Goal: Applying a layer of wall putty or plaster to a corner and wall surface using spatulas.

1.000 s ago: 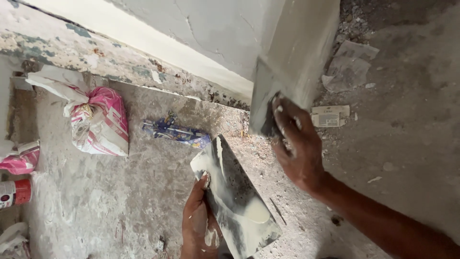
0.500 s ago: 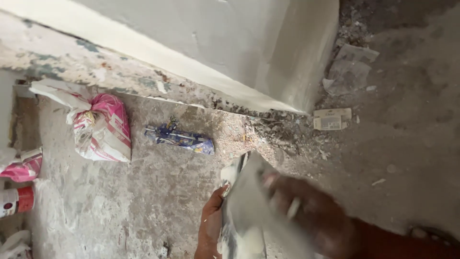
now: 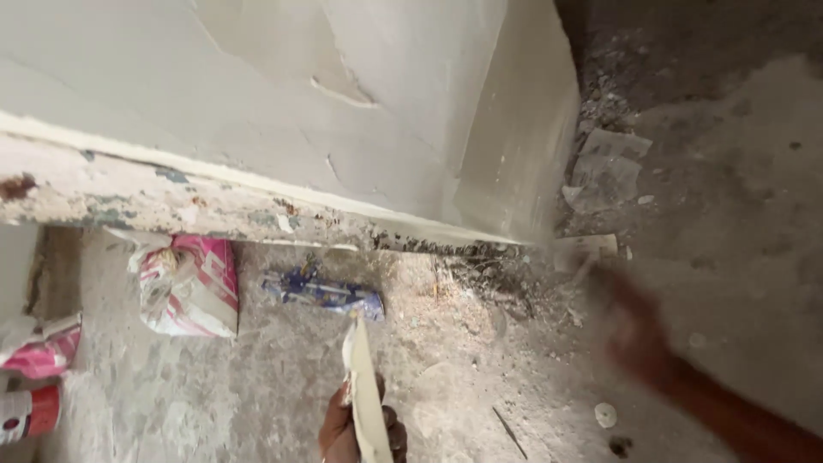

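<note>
Fingers (image 3: 343,429) of the left hand (image 3: 339,437) clamp a plaster board (image 3: 364,394), held edge-on. Right hand (image 3: 639,339) blurs mid-air, grip unreadable. Beyond the fingers, a tied pink bag (image 3: 193,287) sits on the floor (image 3: 257,394).

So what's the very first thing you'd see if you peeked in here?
Probably the big pale plastered wall corner filling the top, with crumbly rubble along its foot. Next the bright pink and white bag on the dusty floor at the left, and a crumpled blue wrapper beside it. At the bottom, the left hand holds a flat putty-smeared board edge-on, while the right hand is a blur.
</note>
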